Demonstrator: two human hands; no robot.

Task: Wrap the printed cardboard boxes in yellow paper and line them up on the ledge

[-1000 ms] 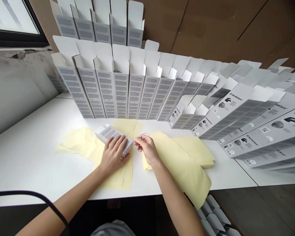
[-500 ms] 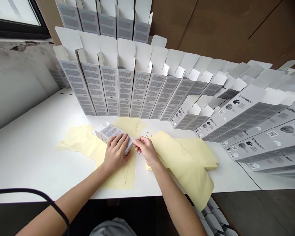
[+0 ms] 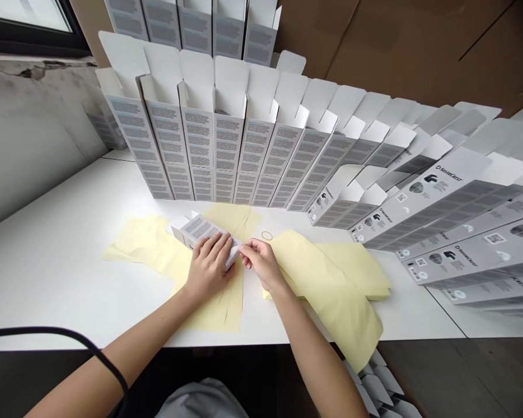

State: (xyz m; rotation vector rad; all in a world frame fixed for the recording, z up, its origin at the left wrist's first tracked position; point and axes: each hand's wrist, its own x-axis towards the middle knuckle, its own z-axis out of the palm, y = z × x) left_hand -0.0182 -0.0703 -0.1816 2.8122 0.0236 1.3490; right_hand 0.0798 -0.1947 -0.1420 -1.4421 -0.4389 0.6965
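Observation:
A small grey printed carton (image 3: 194, 228) lies on its side on pale yellow paper sheets (image 3: 144, 252) on the white table (image 3: 47, 273). My left hand (image 3: 210, 265) lies flat over the carton's near end, fingers together, pressing it down. My right hand (image 3: 260, 262) is pinched at that same end of the carton, thumb and forefinger together; what they grip is too small to make out. A thin rubber band (image 3: 267, 235) lies on the table just behind my right hand.
A long row of upright open cartons (image 3: 226, 151) stands behind my hands, with more stacked behind. Cartons lying on their sides (image 3: 444, 215) fill the right. More yellow sheets (image 3: 340, 284) hang over the table's front edge. A black cable (image 3: 70, 337) crosses the lower left.
My right hand has closed the gap and now pinches at the carton's end. The rubber band, hidden before, shows behind it. My left hand has stayed on the carton.

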